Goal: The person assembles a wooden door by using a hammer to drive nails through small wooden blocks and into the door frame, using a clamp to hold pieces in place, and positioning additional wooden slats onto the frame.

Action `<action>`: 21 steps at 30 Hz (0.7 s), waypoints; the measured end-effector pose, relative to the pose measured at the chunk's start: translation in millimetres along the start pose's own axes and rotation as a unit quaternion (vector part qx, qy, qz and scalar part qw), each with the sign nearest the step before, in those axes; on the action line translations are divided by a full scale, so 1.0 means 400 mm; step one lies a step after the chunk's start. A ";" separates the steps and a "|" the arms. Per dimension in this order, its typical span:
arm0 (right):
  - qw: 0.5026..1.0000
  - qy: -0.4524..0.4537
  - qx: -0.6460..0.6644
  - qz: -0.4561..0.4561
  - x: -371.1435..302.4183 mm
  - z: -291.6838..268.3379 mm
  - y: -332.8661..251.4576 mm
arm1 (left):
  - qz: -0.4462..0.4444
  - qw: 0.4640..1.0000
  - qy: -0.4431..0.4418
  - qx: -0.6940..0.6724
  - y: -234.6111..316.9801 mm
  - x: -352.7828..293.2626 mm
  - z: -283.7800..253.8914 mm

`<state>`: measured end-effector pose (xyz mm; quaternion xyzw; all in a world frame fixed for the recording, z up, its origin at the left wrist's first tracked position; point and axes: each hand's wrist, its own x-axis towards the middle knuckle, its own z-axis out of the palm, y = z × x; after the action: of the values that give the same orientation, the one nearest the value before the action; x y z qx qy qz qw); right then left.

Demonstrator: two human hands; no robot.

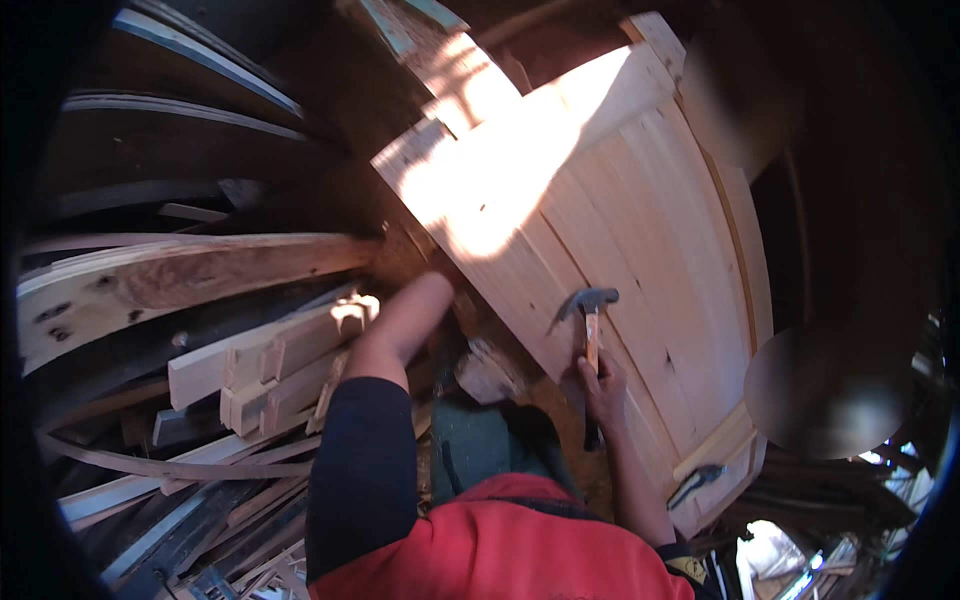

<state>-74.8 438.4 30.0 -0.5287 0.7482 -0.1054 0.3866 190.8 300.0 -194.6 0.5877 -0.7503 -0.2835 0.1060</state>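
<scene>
Timber (pixel 200 290) is flanking a panel (pixel 610 230), seemingly joined, remaining work unclear; right fingers (pixel 606 388) are gripping a hammer (pixel 592 330), left fingers hiding, state unknown.

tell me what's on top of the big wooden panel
A dark tool lies near the near end of the wooden panel. A hammer, held in the right hand, is over it; contact is unclear. The wood directly beneath the dark tool is covered.
</scene>
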 end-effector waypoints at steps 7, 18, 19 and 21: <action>0.991 -0.022 0.074 0.109 -0.221 -0.085 0.146 | -0.004 0.999 0.032 -0.014 -0.056 -0.040 -0.078; 0.991 0.061 -0.022 0.121 -0.722 -0.220 0.527 | -0.257 0.961 -0.015 -0.097 0.046 -0.854 -0.120; 0.989 0.053 -0.041 0.134 -0.770 -0.220 0.578 | -0.224 0.964 -0.001 -0.141 0.122 -0.894 -0.087; 0.980 0.077 -0.040 0.181 -0.879 -0.206 0.684 | -0.207 0.969 -0.133 0.011 0.339 -0.907 -0.097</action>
<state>-276.0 839.1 95.2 -0.3904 0.8625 -0.0440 0.3190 202.4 650.2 -24.9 0.6883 -0.6227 -0.3669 -0.0625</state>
